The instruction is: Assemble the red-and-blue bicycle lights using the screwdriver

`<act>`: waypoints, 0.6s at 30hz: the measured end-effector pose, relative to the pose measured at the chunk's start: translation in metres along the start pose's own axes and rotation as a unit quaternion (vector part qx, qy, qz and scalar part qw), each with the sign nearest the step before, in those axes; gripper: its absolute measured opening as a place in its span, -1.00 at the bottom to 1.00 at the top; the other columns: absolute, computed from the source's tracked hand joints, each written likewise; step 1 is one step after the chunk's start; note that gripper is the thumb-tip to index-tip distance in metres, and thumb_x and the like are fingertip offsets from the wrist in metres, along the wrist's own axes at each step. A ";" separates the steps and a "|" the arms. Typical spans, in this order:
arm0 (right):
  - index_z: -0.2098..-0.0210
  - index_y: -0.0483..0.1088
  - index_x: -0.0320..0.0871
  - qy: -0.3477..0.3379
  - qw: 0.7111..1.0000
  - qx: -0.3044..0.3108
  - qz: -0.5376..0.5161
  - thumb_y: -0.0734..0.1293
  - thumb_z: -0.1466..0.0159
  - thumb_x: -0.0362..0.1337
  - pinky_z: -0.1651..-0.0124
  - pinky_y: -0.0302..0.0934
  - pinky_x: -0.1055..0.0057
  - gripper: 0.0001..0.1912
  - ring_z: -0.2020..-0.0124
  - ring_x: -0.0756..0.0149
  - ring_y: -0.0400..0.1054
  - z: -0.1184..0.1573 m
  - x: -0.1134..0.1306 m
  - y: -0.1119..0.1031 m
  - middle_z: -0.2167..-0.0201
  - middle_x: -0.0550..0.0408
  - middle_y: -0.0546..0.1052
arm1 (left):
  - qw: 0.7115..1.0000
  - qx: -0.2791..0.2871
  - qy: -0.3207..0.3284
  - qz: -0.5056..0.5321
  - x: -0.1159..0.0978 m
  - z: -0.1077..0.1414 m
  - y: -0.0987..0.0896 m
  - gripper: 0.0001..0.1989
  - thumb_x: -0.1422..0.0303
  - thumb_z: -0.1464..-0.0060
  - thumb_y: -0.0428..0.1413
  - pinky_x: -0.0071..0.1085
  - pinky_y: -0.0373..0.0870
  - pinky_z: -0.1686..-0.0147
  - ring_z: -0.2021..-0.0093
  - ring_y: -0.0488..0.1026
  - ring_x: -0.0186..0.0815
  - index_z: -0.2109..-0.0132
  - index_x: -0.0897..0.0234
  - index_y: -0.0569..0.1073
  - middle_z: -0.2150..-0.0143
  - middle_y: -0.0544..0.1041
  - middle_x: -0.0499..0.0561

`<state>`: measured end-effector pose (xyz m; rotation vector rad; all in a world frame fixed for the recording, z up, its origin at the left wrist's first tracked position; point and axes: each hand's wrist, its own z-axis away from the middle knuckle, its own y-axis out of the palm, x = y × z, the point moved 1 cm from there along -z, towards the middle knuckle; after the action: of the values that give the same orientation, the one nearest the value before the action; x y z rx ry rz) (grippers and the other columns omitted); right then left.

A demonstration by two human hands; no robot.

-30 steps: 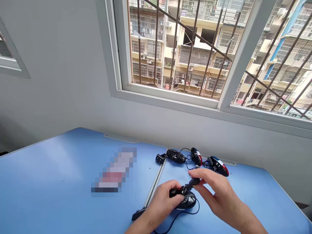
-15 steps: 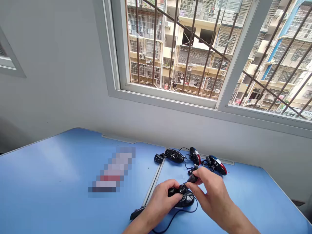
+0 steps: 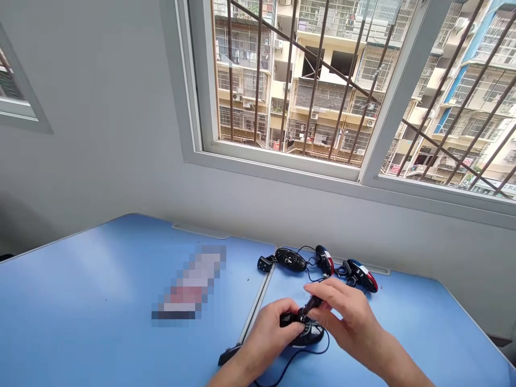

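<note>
A black oval device (image 3: 312, 336) with a clamp-like mount and a thin cable (image 3: 300, 352) lies on the blue table near its middle seam; it resembles a bicycle horn. My left hand (image 3: 272, 328) is closed on the black mount (image 3: 287, 319) at its upper left, thumb and fingers pinching it. Above the mount, my right hand (image 3: 350, 317) pinches a short black piece (image 3: 312, 304) whose lower end meets the mount. Whether that piece is a tool or part of the device I cannot make out. Its index finger is raised and extended.
Several similar black devices, one plain (image 3: 291, 259) and others with red, white and blue shells (image 3: 363, 275), lie along the table's back edge. A small black box-like part (image 3: 265, 263) sits beside them. Another black part (image 3: 229, 353) lies by my left forearm. A blurred patch (image 3: 189, 285) is on the left.
My right hand's fingers have shifted their hold on the short black piece, the index finger now lifted. My left hand keeps its pinch. The whole view has shifted slightly.
</note>
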<state>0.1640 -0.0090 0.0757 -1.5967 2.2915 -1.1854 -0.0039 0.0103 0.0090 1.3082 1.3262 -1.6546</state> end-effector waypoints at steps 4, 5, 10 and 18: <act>-0.15 0.23 -0.05 0.018 0.998 0.048 -0.022 0.19 -0.32 -0.44 0.28 0.39 0.41 -0.58 0.18 0.30 0.43 0.002 -0.001 -0.011 0.15 -0.02 0.53 | 1.000 -0.010 -0.002 0.006 0.002 -0.001 0.000 -0.91 0.39 0.17 0.07 -0.41 0.23 0.35 0.39 0.32 -0.28 0.44 0.29 0.45 0.48 0.43 -0.09; -0.14 0.24 -0.05 0.024 0.998 0.053 -0.026 0.19 -0.32 -0.44 0.26 0.40 0.40 -0.59 0.17 0.29 0.43 0.003 -0.001 -0.013 0.14 -0.02 0.53 | 1.000 -0.010 -0.006 0.009 0.002 -0.001 0.000 -0.91 0.40 0.17 0.07 -0.41 0.23 0.35 0.39 0.32 -0.27 0.44 0.29 0.46 0.47 0.44 -0.09; 0.01 0.34 -0.08 0.050 0.996 0.060 -0.052 0.21 -0.32 -0.41 0.29 0.39 0.43 -0.74 0.36 0.37 0.43 0.001 0.003 -0.016 0.30 0.07 0.56 | 1.000 -0.008 -0.014 0.013 -0.001 0.001 0.000 -0.89 0.38 0.17 0.07 -0.42 0.21 0.37 0.39 0.31 -0.27 0.43 0.28 0.47 0.48 0.42 -0.09; 0.16 0.34 -0.12 0.058 0.997 0.041 -0.021 0.22 -0.33 -0.37 0.33 0.35 0.45 -0.88 0.42 0.38 0.39 0.000 0.007 -0.011 0.40 0.09 0.53 | 1.000 -0.002 -0.012 -0.001 -0.004 0.000 0.000 -0.88 0.37 0.16 0.06 -0.44 0.23 0.35 0.37 0.34 -0.26 0.43 0.28 0.47 0.46 0.45 -0.08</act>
<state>0.1691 -0.0162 0.0854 -1.5936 2.2543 -1.3986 -0.0032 0.0096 0.0130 1.2824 1.3159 -1.6624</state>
